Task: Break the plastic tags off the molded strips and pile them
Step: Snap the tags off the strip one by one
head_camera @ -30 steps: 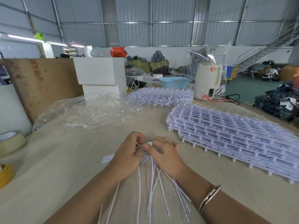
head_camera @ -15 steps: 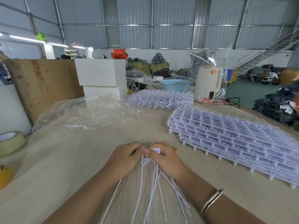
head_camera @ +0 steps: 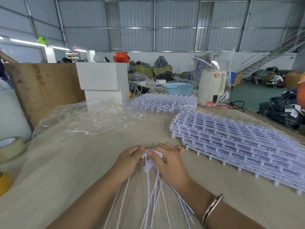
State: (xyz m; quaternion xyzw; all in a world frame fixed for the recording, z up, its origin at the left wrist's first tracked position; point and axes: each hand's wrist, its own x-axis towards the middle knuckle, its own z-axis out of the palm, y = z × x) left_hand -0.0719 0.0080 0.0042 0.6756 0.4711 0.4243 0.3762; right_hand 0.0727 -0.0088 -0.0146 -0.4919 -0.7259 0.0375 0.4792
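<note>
My left hand [head_camera: 130, 158] and right hand [head_camera: 166, 160] pinched one white tag [head_camera: 156, 152]; a short, sharp twist close to its stem seemed best.

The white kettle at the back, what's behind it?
Behind the white kettle stands a clear plastic sheet, with blurry warehouse clutter showing through. Whatever sits directly behind the kettle's body is hidden.
</note>
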